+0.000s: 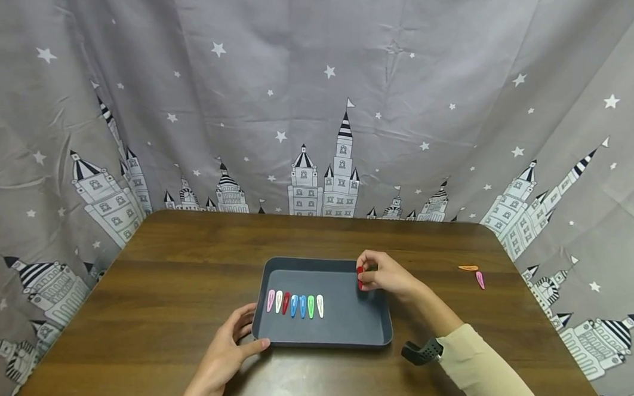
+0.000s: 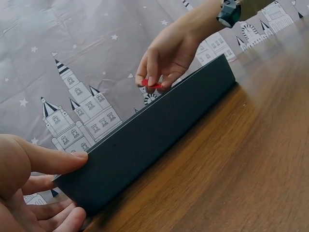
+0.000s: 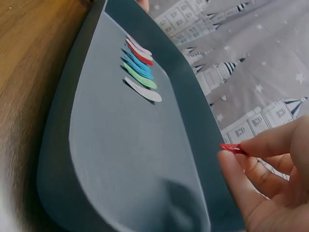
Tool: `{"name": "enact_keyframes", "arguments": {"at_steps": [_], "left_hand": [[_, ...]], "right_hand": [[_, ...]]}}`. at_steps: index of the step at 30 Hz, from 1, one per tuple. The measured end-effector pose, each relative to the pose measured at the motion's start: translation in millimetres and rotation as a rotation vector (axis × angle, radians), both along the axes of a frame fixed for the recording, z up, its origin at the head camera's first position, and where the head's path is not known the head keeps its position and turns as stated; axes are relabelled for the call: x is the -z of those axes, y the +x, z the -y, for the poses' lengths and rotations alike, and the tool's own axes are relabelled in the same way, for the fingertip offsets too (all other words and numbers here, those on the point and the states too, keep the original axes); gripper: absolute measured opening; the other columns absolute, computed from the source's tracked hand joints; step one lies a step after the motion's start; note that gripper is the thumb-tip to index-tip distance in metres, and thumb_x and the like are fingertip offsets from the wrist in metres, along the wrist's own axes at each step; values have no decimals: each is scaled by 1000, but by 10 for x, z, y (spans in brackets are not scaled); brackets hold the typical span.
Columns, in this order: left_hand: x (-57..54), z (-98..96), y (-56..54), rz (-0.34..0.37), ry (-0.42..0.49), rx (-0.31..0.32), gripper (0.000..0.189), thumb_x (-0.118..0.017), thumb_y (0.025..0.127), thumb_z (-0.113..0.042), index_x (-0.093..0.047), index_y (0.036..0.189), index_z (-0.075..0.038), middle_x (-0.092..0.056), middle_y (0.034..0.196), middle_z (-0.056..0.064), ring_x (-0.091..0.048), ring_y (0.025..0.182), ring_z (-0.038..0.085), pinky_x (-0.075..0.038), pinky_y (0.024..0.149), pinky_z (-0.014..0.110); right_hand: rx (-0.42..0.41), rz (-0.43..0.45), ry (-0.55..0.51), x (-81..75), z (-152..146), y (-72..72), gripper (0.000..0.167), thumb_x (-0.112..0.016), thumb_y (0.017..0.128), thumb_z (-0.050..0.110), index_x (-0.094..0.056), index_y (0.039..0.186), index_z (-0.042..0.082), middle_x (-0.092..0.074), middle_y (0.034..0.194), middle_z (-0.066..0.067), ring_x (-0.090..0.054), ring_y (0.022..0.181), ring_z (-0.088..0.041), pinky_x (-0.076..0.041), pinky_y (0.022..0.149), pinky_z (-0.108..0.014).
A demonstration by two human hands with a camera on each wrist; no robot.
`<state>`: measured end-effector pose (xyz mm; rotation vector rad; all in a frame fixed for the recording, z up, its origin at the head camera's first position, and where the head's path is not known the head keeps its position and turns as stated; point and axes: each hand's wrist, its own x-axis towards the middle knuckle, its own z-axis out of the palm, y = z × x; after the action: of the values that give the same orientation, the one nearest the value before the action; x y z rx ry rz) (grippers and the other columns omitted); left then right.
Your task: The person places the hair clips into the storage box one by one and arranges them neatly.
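Observation:
A dark grey rectangular tray (image 1: 348,325) sits on the wooden table. At its front left corner my left hand (image 1: 225,347) grips it, thumb on the rim and fingers around the outer wall. My right hand (image 1: 388,278) pinches a red snap hair clip (image 3: 232,148) between thumb and fingertips, above the tray's back right part. Inside, at the left, several snap clips lie side by side in a row: a pink clip (image 1: 271,300) leftmost, then white, red, two blue ones, a green clip (image 1: 310,306) and a white clip (image 1: 320,306).
On the table to the right of the tray lie an orange hair clip (image 1: 468,267) and a pink hair clip (image 1: 480,280). A dark wristband (image 1: 422,352) is on the right forearm. Behind the table hangs a grey curtain (image 1: 247,98) with castles and stars.

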<state>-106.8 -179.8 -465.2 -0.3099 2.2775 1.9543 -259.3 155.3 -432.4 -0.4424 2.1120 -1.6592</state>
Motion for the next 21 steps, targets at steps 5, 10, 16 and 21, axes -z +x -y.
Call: {"name": "enact_keyframes", "arguments": {"at_steps": [5,10,16,21], "left_hand": [[-5,-5,-18,-7,0,5,79,-84,82,2,-46,152,-6,-54,143,24,-51,131,40,-45,100,47],[2,-1,-10,-19,3,11,79,-83,82,2,-46,151,-5,-54,143,24,-52,130,39,-45,100,46],[11,2,2,-4,-5,5,80,-83,83,2,-45,152,-6,-53,144,24,-51,130,40,-44,100,47],[2,10,15,-4,-1,7,78,-83,83,1,-46,152,-7,-54,143,22,-52,129,38,-45,99,45]], "right_hand": [[-65,-5,64,21,118,-26,10,-60,93,-12,-58,96,-3,-61,84,-11,-67,74,-22,-60,71,-41],[-127,-35,168,31,240,-26,9,-65,92,-9,-62,92,-1,-62,78,-8,-63,67,-20,-58,64,-35],[-188,-93,285,34,343,-23,10,-70,92,-3,-66,89,5,-65,76,-5,-61,66,-17,-53,62,-32],[-216,-124,316,57,419,-42,11,-70,93,-3,-66,89,7,-65,73,-3,-59,63,-15,-51,60,-30]]}}
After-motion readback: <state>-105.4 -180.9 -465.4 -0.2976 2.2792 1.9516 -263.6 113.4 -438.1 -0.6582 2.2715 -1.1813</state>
